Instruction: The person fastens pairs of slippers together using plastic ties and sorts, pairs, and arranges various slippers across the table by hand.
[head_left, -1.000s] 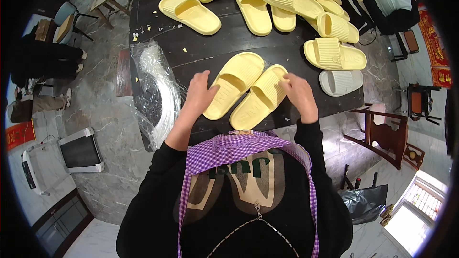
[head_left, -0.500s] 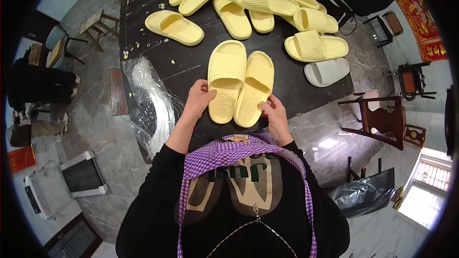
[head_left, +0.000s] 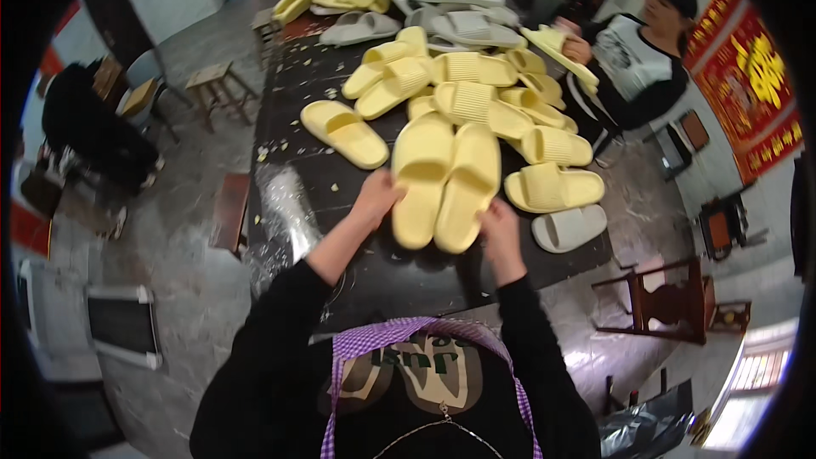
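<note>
Head view. Your left hand (head_left: 376,198) grips the left slipper (head_left: 418,214) by its outer edge near the heel; your right hand (head_left: 501,228) grips the right slipper (head_left: 463,208) likewise. Both, side by side, are held over the table (head_left: 399,289), toes toward the heap (head_left: 466,100).

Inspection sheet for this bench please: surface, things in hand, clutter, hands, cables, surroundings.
Surface: black table, small pale scraps toward its left edge.
Things in hand: left slipper and right slipper, both yellow, side by side, straps at the far ends.
Clutter: yellow slipper pile ahead, grey slippers beyond, clear plastic packaging on the left.
Hands: left hand on left slipper's outer edge, right hand on right slipper's.
Cables: nothing seen for certain; edges blurred.
Surroundings: co-worker's hand holding another yellow slipper; wooden stool left, wooden chair right.
</note>
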`<state>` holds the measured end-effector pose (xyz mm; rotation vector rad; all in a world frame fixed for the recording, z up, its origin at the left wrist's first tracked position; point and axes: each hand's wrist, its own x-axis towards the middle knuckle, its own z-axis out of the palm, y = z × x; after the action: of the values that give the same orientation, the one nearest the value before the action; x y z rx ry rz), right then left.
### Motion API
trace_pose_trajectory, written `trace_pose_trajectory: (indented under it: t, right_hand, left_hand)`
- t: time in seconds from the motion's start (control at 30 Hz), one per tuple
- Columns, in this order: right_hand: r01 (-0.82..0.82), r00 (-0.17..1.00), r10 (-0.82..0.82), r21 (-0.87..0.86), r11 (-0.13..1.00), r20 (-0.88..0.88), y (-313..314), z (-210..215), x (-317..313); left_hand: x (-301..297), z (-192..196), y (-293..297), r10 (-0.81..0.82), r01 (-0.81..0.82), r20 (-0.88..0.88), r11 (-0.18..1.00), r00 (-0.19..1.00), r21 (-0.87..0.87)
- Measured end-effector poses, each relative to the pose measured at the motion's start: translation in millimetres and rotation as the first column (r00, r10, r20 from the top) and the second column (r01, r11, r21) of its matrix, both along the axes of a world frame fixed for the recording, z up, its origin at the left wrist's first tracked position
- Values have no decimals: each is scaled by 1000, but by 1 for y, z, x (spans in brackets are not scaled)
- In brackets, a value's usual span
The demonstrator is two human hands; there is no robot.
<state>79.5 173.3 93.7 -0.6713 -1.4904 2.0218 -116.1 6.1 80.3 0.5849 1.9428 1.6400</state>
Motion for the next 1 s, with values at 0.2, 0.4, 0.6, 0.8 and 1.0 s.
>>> trace_pose_trajectory:
  t: [0.2,0.4,0.6,0.8,1.0]
  right_hand:
    - [29,989,-74,330,944,125,115,96,-110]
    - [75,946,-199,426,901,254,115,12,-105]
    - [-15,978,-60,356,934,198,47,8,-99]
    - [-304,950,273,249,920,151,-65,58,-96]
    - [-458,874,399,192,868,278,-132,16,-90]
  left_hand:
    - [-80,110,99,189,-69,-425,957,885,282]
    - [-42,136,-6,-326,341,-155,937,932,79]
    - [-19,296,-175,30,171,-625,951,780,259]
    - [10,392,-249,235,468,-961,840,143,275]
    - [3,399,-255,273,490,-956,822,106,289]
